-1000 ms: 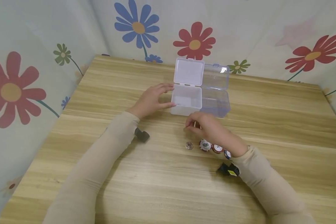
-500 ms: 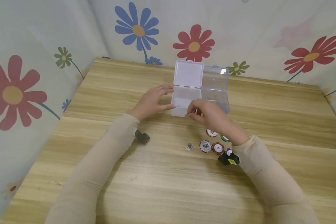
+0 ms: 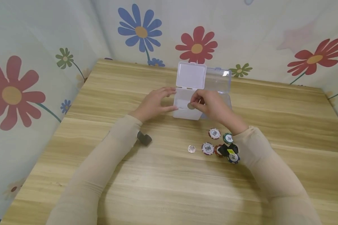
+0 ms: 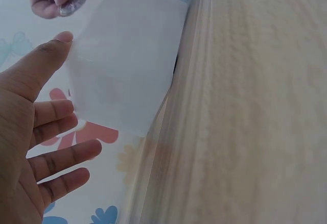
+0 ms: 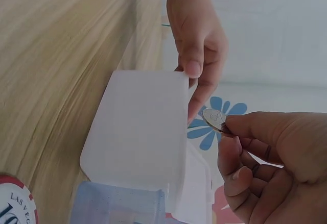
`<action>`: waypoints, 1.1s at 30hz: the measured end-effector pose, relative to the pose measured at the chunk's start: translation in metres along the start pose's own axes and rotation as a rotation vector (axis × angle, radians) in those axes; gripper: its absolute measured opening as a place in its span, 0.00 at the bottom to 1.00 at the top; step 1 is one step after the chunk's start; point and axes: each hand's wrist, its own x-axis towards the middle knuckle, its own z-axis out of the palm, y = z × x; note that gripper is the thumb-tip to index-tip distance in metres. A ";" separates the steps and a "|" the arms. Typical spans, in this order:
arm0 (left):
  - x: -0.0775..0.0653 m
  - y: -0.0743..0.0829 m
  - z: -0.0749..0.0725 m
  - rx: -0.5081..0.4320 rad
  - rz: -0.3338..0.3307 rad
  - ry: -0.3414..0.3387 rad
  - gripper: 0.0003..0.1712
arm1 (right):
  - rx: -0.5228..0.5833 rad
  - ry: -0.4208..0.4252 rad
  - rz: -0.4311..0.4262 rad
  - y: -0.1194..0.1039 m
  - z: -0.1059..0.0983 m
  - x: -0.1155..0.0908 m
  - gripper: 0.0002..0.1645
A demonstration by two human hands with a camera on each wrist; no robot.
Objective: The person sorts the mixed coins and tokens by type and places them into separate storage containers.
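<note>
A round silvery coin [image 5: 214,119], pinched at a tilt in my right grip [image 3: 209,104], hangs just above the opaque white box [image 3: 187,114] on the table [image 3: 157,178], whose hinged lid [image 3: 191,75] stands open at the back.

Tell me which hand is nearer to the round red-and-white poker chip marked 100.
Right. The right hand is beyond the chip; the left hand is farther, to its left, at the white plastic box.
</note>
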 end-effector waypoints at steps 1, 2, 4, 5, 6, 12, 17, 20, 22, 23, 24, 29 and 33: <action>0.000 0.000 0.000 0.000 0.002 0.001 0.38 | -0.004 0.000 0.007 0.001 0.001 0.002 0.06; 0.000 -0.001 0.001 0.000 0.005 0.003 0.38 | -0.008 -0.001 0.014 0.002 0.001 0.004 0.06; 0.000 -0.001 0.001 0.004 0.008 0.002 0.38 | -0.017 -0.009 0.028 0.004 0.003 0.008 0.06; 0.000 0.000 0.000 0.005 0.007 0.003 0.38 | -0.022 -0.014 0.033 0.005 0.004 0.010 0.05; 0.000 0.000 0.000 0.008 0.005 0.002 0.38 | -0.028 -0.021 0.039 0.006 0.005 0.012 0.05; 0.000 0.000 0.000 0.015 -0.002 -0.007 0.38 | -0.077 -0.057 0.048 0.010 0.011 0.026 0.05; 0.000 -0.001 0.001 0.011 -0.002 -0.004 0.38 | -0.107 -0.064 0.048 0.013 0.016 0.035 0.05; 0.000 -0.001 0.002 0.010 0.000 0.001 0.38 | -0.128 -0.069 0.046 0.016 0.019 0.040 0.05; 0.000 -0.001 0.002 0.008 -0.005 -0.001 0.38 | -0.146 -0.075 0.043 0.016 0.021 0.042 0.05; 0.000 -0.001 0.002 0.009 -0.007 -0.003 0.38 | -0.153 -0.080 0.041 0.016 0.022 0.043 0.05; 0.000 -0.001 0.002 0.009 -0.009 -0.004 0.38 | -0.162 -0.085 0.041 0.016 0.023 0.044 0.05; 0.000 0.001 0.001 0.011 -0.010 -0.006 0.38 | -0.202 -0.114 0.033 0.014 0.026 0.049 0.05; -0.001 0.003 -0.001 0.009 -0.010 -0.012 0.38 | -0.218 -0.138 0.026 0.015 0.030 0.054 0.05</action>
